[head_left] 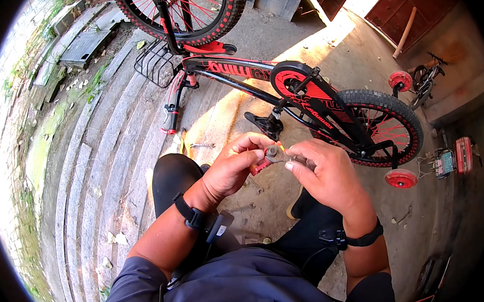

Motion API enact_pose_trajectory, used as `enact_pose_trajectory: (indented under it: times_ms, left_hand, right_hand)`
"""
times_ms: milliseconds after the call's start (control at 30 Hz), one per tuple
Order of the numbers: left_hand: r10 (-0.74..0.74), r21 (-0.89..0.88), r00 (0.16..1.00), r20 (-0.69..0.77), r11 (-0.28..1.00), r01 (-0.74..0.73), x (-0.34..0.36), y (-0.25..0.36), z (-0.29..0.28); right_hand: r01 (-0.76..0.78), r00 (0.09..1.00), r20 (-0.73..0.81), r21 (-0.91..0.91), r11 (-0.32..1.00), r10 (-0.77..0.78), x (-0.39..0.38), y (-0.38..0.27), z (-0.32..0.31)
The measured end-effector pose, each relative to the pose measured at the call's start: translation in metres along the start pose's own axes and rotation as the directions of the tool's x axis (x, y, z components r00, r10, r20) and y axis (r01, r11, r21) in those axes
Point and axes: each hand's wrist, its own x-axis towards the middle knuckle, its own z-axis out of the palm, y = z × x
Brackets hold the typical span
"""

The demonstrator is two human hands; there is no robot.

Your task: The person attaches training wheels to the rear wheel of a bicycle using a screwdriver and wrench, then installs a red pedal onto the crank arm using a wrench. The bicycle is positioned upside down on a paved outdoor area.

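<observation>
Hands meet over my lap, and that is where the work sits: my left hand (235, 164) has its fingers clenched on a small red-handled tool or part (262, 165), while my right hand (322, 173) pinches a small metal piece (275, 153), seemingly a nut or bolt head, at the tip of it. I cannot tell exactly what the piece is, since the fingers cover most of it. In front of me the red and black child's bicycle (291, 90) lies on its side on the concrete floor (250, 39), front wheel (179, 3) up near the top of the view, rear wheel (387, 127) to my right with two red training wheels (400, 178) beside it. A wire basket (157, 62) rests against the stone steps (107, 158) on my left. A few loose metal bits (200, 145) lie on the floor just beyond my knees. Judging by this, the job is midway: a small part is off the bicycle and in hand, and nothing shows it fitted back yet.
</observation>
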Motion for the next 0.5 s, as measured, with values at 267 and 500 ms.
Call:
enact_pose_trajectory:
  times_ms: [267, 500]
  left_hand:
    - [-0.011, -0.012, 0.997, 0.083, 1.000, 0.012, 0.000, -0.001, -0.006]
    - [-0.007, -0.023, 1.000, 0.020, 1.000, 0.008, -0.001, 0.003, -0.005]
  right_hand:
    - [-0.013, 1.000, 0.024, 0.021, 1.000, 0.012, -0.002, 0.002, -0.004]
    - [-0.060, 0.977, -0.163, 0.419, 0.906, 0.140, -0.016, 0.029, -0.016]
